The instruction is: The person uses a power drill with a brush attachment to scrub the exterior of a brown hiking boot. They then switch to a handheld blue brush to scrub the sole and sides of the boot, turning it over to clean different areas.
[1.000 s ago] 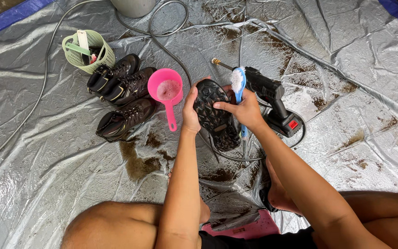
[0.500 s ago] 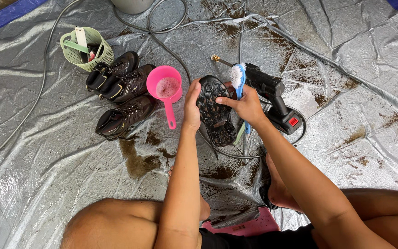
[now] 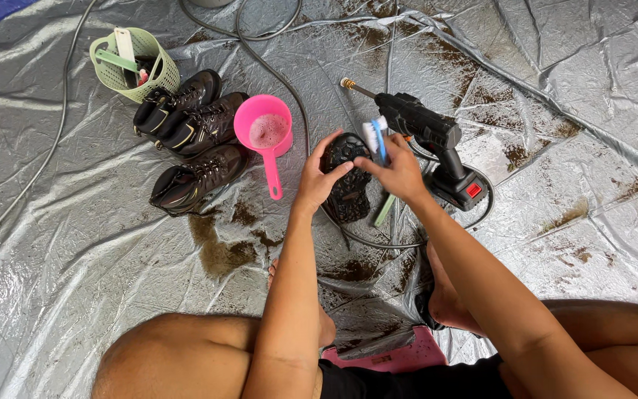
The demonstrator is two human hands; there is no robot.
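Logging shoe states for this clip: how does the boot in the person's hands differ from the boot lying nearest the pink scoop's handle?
The held boot is turned sole-up, gripped by the left hand, with the right hand holding a brush at its tread. The lying boot rests on its side on the tarp, untouched, its laces and upper showing. Both are dark brown, lugged boots.

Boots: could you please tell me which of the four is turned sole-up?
The boot held in the left hand, beside the right hand with the brush. The other three boots lie together near the pink scoop.
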